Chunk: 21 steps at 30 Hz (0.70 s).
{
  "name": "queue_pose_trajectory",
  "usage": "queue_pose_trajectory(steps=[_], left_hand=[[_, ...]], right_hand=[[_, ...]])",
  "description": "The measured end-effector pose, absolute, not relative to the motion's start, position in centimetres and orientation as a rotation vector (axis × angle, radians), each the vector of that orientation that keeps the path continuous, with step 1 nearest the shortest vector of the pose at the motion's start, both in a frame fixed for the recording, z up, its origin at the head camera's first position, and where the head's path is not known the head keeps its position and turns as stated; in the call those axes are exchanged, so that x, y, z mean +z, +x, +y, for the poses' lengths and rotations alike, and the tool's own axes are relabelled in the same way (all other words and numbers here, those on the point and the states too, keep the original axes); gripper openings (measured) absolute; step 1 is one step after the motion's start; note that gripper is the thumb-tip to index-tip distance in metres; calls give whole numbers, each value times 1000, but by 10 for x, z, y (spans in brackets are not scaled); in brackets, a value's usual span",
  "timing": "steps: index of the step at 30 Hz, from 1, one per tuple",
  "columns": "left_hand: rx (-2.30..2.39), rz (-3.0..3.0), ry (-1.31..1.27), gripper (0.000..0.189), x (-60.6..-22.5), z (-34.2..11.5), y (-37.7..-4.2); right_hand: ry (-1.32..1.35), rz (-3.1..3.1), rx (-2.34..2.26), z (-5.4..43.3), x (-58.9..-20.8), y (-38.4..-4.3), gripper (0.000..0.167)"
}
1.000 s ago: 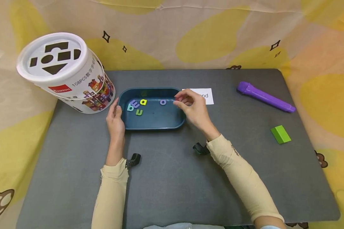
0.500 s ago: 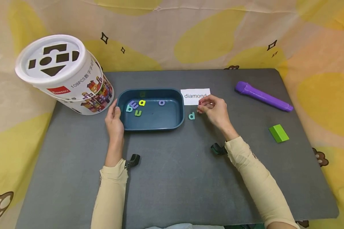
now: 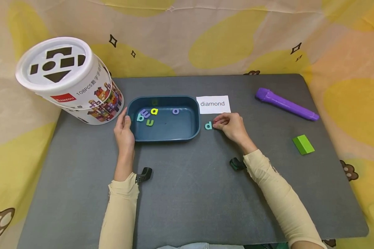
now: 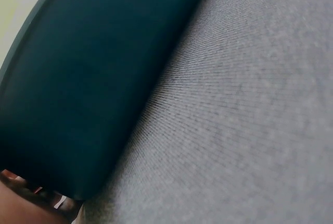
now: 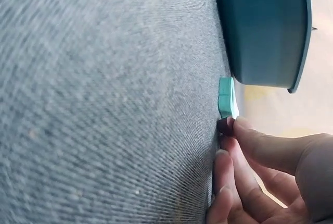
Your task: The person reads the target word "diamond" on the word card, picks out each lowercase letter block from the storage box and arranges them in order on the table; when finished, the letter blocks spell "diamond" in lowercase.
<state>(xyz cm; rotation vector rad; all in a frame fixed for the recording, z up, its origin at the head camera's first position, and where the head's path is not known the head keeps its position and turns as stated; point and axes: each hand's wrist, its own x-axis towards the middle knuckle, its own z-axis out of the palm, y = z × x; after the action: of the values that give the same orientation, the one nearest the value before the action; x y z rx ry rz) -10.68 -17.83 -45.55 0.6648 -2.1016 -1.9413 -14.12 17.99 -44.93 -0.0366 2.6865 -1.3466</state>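
Right hand (image 3: 232,126): fingers pinching a dark red piece (image 5: 226,125), three o'clock of the tray (image 3: 171,130). Right-wrist view shows it just beside the teal d (image 5: 226,95); head view mostly hides it. Left hand (image 3: 124,136): fingers nearly straight along the tray's nine-o'clock end. Head view only: five letters (image 3: 145,113) inside. Desk (image 3: 180,193): grey; patterned cloth (image 3: 162,38) at twelve o'clock. Piece's shape: hidden. Left fingers: largely cut off, left-wrist view.

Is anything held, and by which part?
The right grip pinches a dark red piece by its end away from the teal letter; the left grip touches the tray at its left end.
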Motion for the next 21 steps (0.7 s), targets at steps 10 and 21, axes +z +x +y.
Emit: queue_pose_trajectory(steps=[10, 21], left_hand=[[-1933, -2099, 650, 45, -455, -178, -106], [-1909, -2101, 640, 45, -456, -178, -106]], right_hand=[[-35, 2763, -1250, 177, -450, -142, 12], [-22, 2775, -1295, 175, -443, -146, 17]])
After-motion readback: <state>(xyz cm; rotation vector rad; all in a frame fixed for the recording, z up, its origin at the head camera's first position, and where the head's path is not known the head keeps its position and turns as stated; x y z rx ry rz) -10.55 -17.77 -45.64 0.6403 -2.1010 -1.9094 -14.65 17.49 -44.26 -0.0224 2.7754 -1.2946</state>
